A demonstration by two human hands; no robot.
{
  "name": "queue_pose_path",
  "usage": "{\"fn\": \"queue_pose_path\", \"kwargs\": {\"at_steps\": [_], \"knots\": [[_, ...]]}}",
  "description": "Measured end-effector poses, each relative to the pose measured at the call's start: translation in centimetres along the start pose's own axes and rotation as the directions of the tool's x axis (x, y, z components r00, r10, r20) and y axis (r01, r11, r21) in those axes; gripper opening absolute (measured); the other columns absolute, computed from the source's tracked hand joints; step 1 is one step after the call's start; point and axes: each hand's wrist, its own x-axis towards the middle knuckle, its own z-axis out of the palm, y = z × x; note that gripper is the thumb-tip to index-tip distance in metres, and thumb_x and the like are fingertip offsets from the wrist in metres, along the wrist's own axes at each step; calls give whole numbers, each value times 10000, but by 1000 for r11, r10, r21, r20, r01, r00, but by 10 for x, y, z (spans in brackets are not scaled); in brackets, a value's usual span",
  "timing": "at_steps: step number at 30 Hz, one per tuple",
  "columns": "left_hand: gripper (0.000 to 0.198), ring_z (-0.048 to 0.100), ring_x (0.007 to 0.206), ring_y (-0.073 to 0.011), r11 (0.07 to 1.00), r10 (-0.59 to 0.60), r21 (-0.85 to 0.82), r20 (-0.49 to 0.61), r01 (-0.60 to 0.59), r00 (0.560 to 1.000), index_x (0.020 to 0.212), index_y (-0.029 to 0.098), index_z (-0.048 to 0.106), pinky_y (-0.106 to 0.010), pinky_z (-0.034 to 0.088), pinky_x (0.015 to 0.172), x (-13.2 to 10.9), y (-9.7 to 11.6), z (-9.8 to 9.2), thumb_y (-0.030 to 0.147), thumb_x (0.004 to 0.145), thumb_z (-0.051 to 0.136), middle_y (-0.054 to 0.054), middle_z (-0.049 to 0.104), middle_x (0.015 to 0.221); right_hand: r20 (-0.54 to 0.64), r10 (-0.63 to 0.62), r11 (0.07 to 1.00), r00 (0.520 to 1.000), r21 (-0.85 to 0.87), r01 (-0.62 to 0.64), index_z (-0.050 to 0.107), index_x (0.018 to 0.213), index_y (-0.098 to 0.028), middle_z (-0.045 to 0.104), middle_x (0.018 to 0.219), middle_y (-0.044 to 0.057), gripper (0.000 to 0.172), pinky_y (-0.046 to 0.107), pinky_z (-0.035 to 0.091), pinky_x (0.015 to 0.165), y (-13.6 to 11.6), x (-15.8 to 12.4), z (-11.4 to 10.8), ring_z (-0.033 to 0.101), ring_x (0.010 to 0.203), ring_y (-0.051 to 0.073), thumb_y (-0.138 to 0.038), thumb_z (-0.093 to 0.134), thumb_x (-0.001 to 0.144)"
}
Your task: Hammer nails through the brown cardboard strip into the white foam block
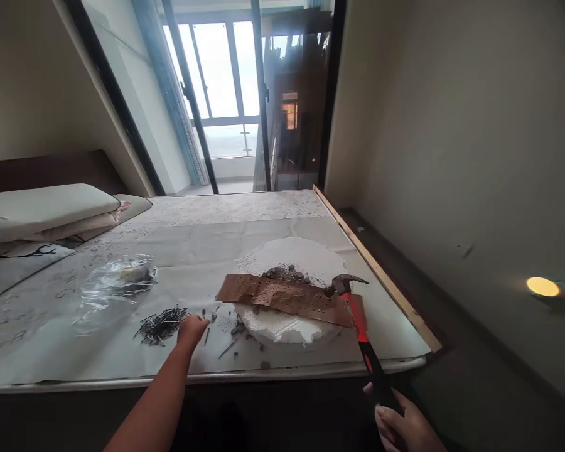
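My right hand (402, 420) is wrapped round the black grip of a claw hammer (356, 317) with a red neck. The hammer's head is over the right part of a brown, dented strip (282, 295); whether they touch I cannot tell. The strip lies across a round white slab (282, 326) with a chipped edge. My left hand (193, 329) is closed beside a heap of dark nails (162, 325), and what its fingers hold, if anything, is hidden. Grey crumbs (287, 274) lie behind the strip, and more lie left of the slab.
A pale sheet (193, 245) covers the mattress. To the left are a crumpled clear plastic bag (117, 282) with something inside and stacked pillows (51, 210). A wooden batten (376, 263) runs along the right edge near the wall. Sliding glass doors (216, 94) stand beyond.
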Motion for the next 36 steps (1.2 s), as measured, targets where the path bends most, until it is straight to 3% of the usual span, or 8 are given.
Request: {"fn": "queue_pose_path", "kwargs": {"at_steps": [2,4,8,12,16,19,24,36], "knots": [[128,600,545,-218,999,20,-47,-8,-20,1000,551,184,558,-288,444,542,-1,19,-7,291,613,523,-32,584,451,4,-9,999,1000,46,8,435,1036,-184,380,442,-121,471,176,255,284,-4,3,-1,280,281,50,-472,552,682],[234,606,544,-188,960,57,-273,-50,-68,997,733,176,614,-273,463,552,-8,44,-10,378,663,520,-15,629,535,-22,-23,994,999,106,25,402,1065,-186,385,446,-129,495,172,265,256,-9,4,0,276,274,51,-451,554,676],[461,626,581,-175,757,190,-637,5,-143,982,972,154,622,-279,504,576,-42,107,-2,477,644,591,-20,673,662,-61,-37,985,997,168,47,371,1075,-189,393,461,-133,458,159,285,246,-19,2,2,284,282,46,-383,535,694],[326,592,548,-155,650,404,-728,89,-218,910,770,162,662,-260,493,545,-79,170,21,466,670,603,-20,643,585,-62,-45,987,997,152,54,393,1037,-189,385,470,-131,422,154,281,251,-24,0,3,286,286,41,-382,539,691],[256,544,494,-123,656,534,-662,67,-363,843,683,179,664,-227,439,482,-99,213,42,422,699,584,-12,632,576,-38,-35,992,999,117,39,415,999,-193,372,471,-130,400,159,266,255,-23,0,1,285,278,40,-423,534,694],[216,574,555,-140,700,552,-556,23,-448,833,679,196,681,-237,444,526,-100,228,51,382,703,575,-18,662,627,-25,-13,994,1000,107,16,405,995,-190,376,464,-128,396,161,249,274,-18,0,-4,282,277,38,-423,519,696],[196,600,591,-160,756,519,-481,27,-444,855,682,200,685,-250,449,561,-93,236,59,351,702,561,-16,675,638,-8,-7,994,1000,112,8,384,1004,-186,363,439,-134,381,166,240,318,-10,1,-13,271,282,35,-396,490,704],[198,602,609,-158,709,583,-497,14,-500,812,701,201,684,-255,461,571,-101,247,76,349,727,554,-31,680,672,2,21,996,1000,86,-21,404,1002,-187,336,438,-134,419,182,215,327,-17,-1,-11,241,293,39,-429,494,672]]}}
